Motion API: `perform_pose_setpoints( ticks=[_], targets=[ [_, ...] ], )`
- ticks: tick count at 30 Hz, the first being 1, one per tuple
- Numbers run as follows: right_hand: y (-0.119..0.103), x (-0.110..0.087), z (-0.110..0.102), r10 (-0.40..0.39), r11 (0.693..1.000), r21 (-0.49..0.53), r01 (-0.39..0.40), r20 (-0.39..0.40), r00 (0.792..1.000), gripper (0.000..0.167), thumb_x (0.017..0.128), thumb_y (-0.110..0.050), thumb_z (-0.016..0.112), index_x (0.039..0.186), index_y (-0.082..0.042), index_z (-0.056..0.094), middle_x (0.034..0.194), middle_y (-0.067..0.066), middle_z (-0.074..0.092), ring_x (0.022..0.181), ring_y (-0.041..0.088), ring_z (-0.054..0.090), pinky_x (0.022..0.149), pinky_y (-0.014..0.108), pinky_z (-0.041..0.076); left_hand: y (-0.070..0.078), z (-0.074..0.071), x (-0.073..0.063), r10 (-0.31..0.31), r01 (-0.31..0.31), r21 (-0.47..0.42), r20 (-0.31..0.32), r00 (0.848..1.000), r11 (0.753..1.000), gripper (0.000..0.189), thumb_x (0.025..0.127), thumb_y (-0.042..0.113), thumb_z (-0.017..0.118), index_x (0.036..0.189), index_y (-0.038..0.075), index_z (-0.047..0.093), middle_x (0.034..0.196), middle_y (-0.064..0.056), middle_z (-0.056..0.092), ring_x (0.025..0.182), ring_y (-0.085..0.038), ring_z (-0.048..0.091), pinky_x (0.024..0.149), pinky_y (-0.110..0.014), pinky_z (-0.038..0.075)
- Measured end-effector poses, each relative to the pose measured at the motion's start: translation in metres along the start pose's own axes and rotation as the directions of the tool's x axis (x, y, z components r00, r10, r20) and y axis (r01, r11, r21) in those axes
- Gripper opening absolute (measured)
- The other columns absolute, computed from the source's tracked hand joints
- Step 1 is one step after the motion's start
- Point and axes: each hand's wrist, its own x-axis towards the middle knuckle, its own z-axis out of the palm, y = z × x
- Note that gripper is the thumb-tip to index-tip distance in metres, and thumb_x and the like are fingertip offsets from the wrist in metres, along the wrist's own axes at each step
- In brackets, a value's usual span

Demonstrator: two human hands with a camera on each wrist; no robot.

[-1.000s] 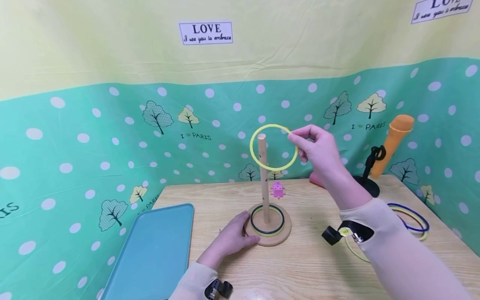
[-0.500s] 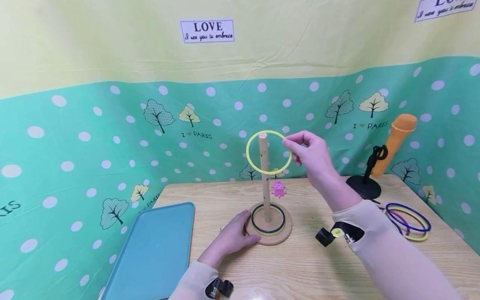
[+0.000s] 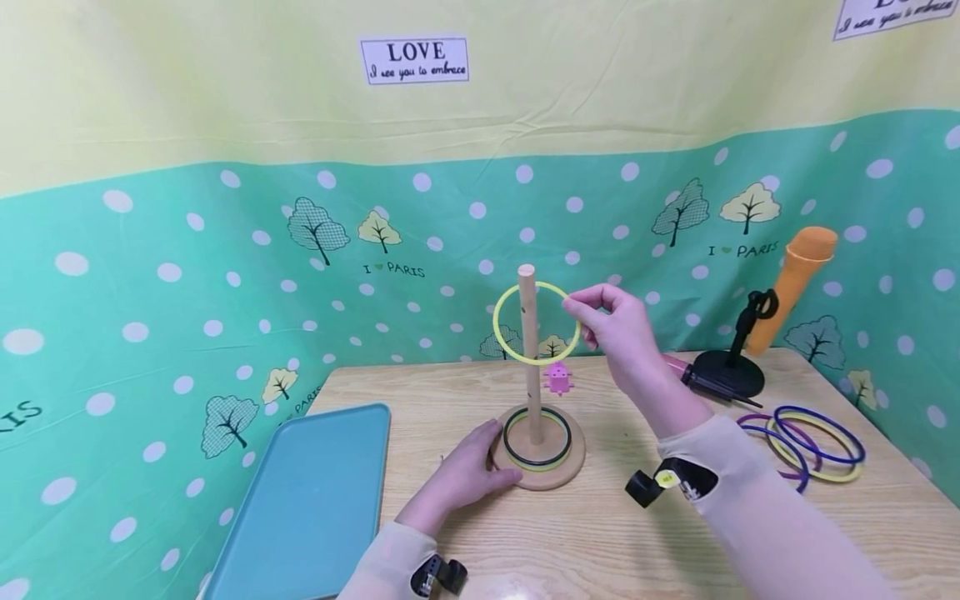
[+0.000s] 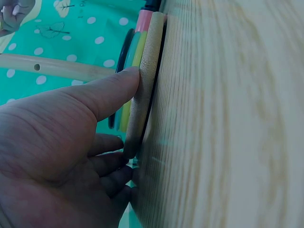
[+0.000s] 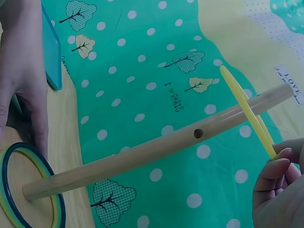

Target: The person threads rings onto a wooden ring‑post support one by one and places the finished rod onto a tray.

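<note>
A wooden ring-toss stand [image 3: 530, 321], a tall post on a round base, stands upright on the table. A yellow ring [image 3: 496, 321] is pinched between the thumb and fingers of my right hand [image 3: 617, 329]. That ring hangs tilted around the upper post, well above the base. Below it, a black ring [image 5: 4, 178] lies stacked on yellow and greenish rings around the foot of the post. My left hand [image 3: 468, 471] holds the left edge of the round base [image 4: 151, 57], its thumb against the rim and its fingers farther along the edge.
A blue tray [image 3: 307, 500] lies at the left. Behind the stand is a small pink figure [image 3: 558, 377]. Several loose rings [image 3: 840, 477] overlap on the right, near an orange microphone [image 3: 791, 287] on a black holder [image 3: 731, 375]. A patterned cloth [image 3: 225, 333] hangs behind.
My right hand has moved the yellow ring left and down, bringing it from the top of the post to around its upper part. The left hand stays on the base.
</note>
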Motion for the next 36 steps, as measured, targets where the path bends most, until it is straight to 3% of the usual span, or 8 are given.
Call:
perform_pose_setpoints(
  ticks=[10,21,36],
  targets=[
    [0.026,-0.004,0.0,0.058,0.998,0.026,-0.058,0.001,0.998,0.025,0.105,-0.018,0.079,0.121,-0.001,0.071,0.097,0.003,0.064,0.068,0.009,0.054,0.059,0.02,0.05,0.003,-0.001,-0.002,0.011,-0.011,0.022,-0.005,1.0,1.0,0.09,0.097,0.033,0.088,0.163,-0.009,0.044,0.168,-0.034,0.04,0.157,-0.048,0.04,0.129,-0.062,0.034],
    [0.056,-0.012,-0.005,0.141,0.99,0.027,-0.141,0.002,0.99,0.027,0.106,-0.016,0.077,0.125,0.002,0.07,0.094,0.003,0.062,0.068,0.009,0.053,0.059,0.02,0.049,0.004,-0.001,-0.001,0.01,-0.01,0.014,-0.003,1.0,1.0,0.09,0.098,0.034,0.088,0.164,-0.008,0.043,0.169,-0.034,0.039,0.157,-0.049,0.039,0.129,-0.062,0.033],
    [0.095,-0.024,-0.008,0.187,0.982,0.002,-0.187,-0.027,0.982,0.026,0.105,-0.015,0.078,0.122,0.004,0.072,0.091,0.001,0.066,0.061,0.007,0.052,0.054,0.019,0.045,0.005,-0.001,0.0,0.012,-0.011,0.031,-0.011,1.0,0.999,0.092,0.096,0.034,0.089,0.163,-0.009,0.043,0.168,-0.034,0.041,0.156,-0.048,0.041,0.129,-0.062,0.034]
  ],
)
